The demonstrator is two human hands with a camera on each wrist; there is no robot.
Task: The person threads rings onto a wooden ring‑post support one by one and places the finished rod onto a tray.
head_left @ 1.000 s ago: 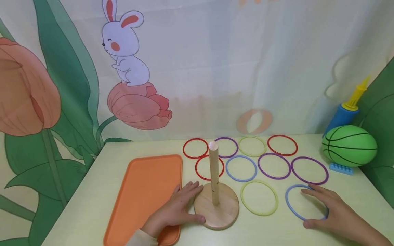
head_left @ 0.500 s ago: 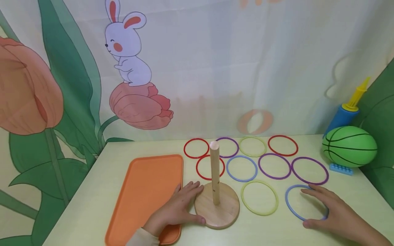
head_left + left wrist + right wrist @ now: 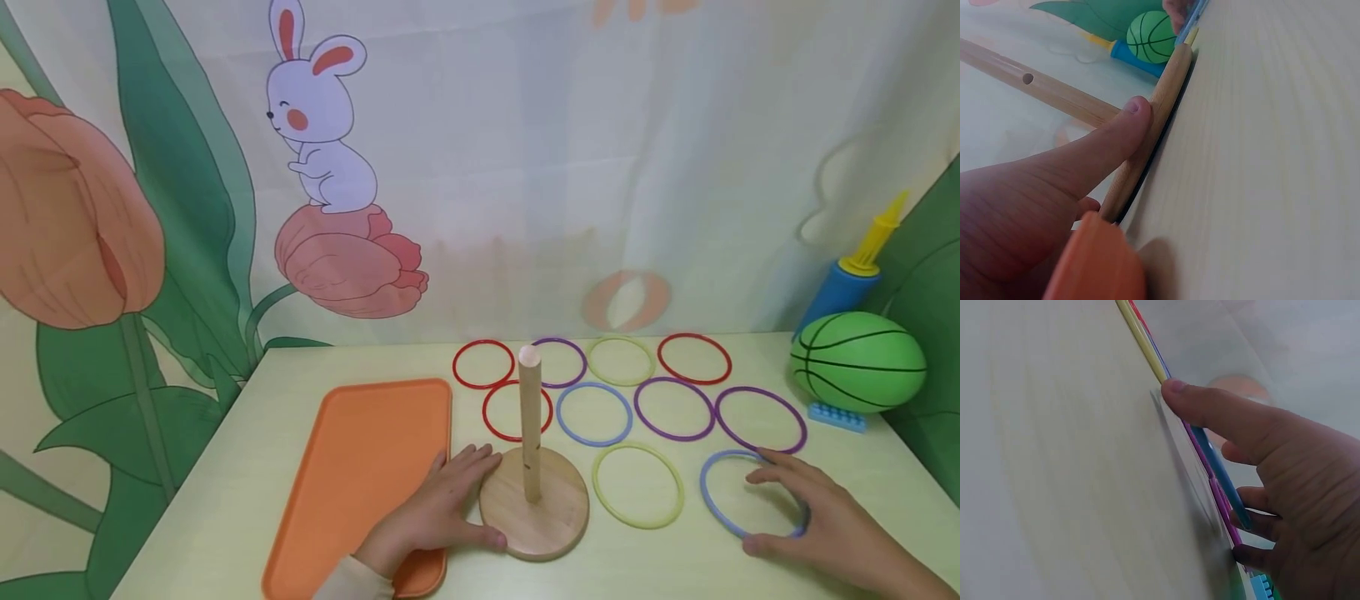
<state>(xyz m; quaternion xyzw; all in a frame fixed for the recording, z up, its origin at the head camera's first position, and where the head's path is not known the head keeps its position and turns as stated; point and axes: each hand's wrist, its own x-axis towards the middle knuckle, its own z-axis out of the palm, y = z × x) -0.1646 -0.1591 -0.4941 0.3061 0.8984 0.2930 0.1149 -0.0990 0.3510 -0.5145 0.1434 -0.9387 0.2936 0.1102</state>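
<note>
A wooden ring-toss stand, with a round base (image 3: 555,521) and an upright peg (image 3: 530,425), stands mid-table. My left hand (image 3: 438,512) rests at the base's left side, fingers extended along its edge; the thumb touches the edge in the left wrist view. At the right, my right hand (image 3: 821,521) grips a blue ring (image 3: 702,485) between the thumb on its near side and the fingers on its far side. In the right wrist view that blue ring (image 3: 1219,465) sits slightly above the tabletop, with a shadow below. Part of it is hidden behind the hand.
An orange tray (image 3: 446,417) lies left, partly under my left forearm. A yellow-green ring (image 3: 596,500) lies between stand and right hand. Several red, purple, blue and yellow-green rings lie behind. A green ball (image 3: 858,362), blue brick (image 3: 836,417) and pump (image 3: 836,292) stand at back right.
The head view has shifted slightly. My right index finger is bent a little more over the blue ring. The left hand and the stand keep their places.
</note>
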